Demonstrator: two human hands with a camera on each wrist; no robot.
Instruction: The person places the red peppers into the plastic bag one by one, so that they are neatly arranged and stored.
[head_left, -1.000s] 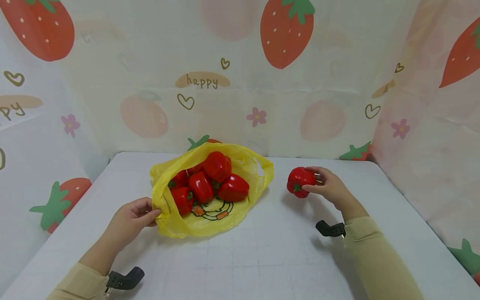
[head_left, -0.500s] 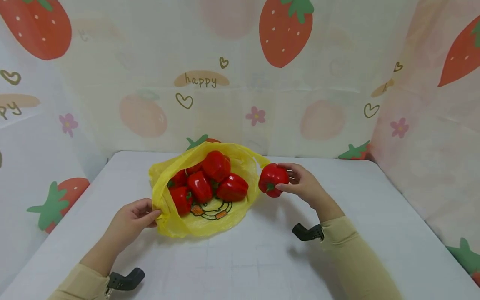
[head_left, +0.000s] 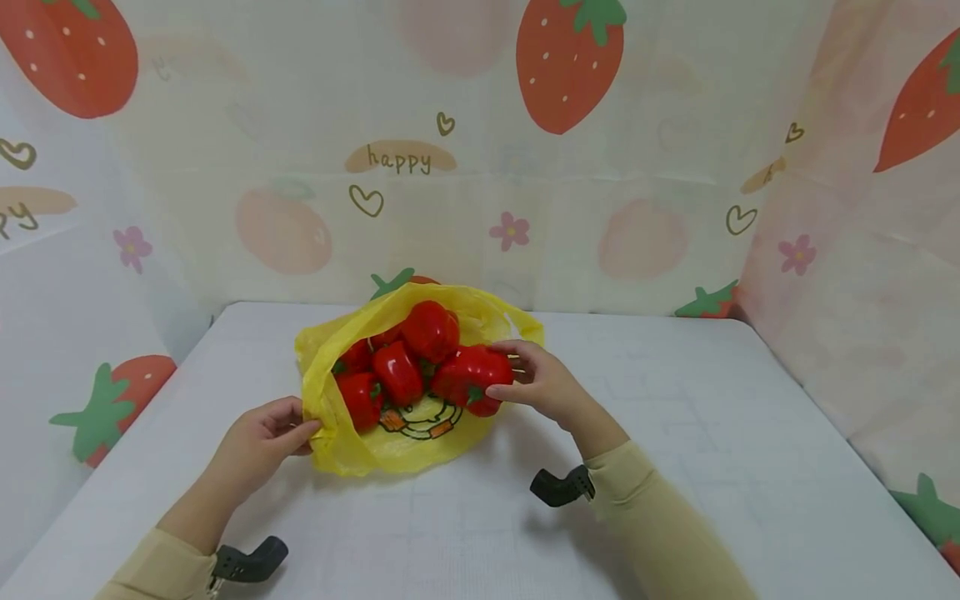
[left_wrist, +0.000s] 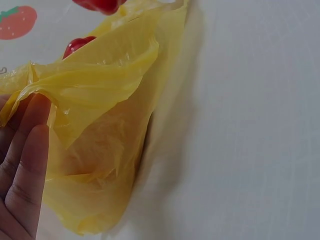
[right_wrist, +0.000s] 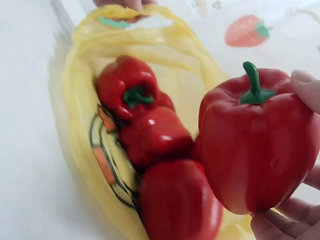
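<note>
A yellow plastic bag (head_left: 450, 446) lies on its side with its mouth toward me, several red bell peppers (head_left: 399, 373) inside. At the bag's left edge my left hand (head_left: 262, 437) pinches the rim between thumb and fingers; the left wrist view shows the folded plastic (left_wrist: 100, 90) at the fingertips. My right hand (head_left: 543, 383) grips another red bell pepper (right_wrist: 257, 145) by its side, green stem showing. In the head view this pepper overlaps the rightmost one in the bag, at the mouth; the right wrist view has it over the opening. Whether it touches the others I cannot tell.
Everything rests on a white table (head_left: 712, 467) with a strawberry-patterned cloth (head_left: 570, 208) hanging behind and at both sides. The bag's right handle loop (head_left: 525, 327) stands up just behind my right hand. A black wrist device (head_left: 562, 486) juts out from each sleeve.
My right hand has carried the bell pepper leftward from the open table to the bag's mouth. The left hand keeps its hold on the rim and has barely moved.
</note>
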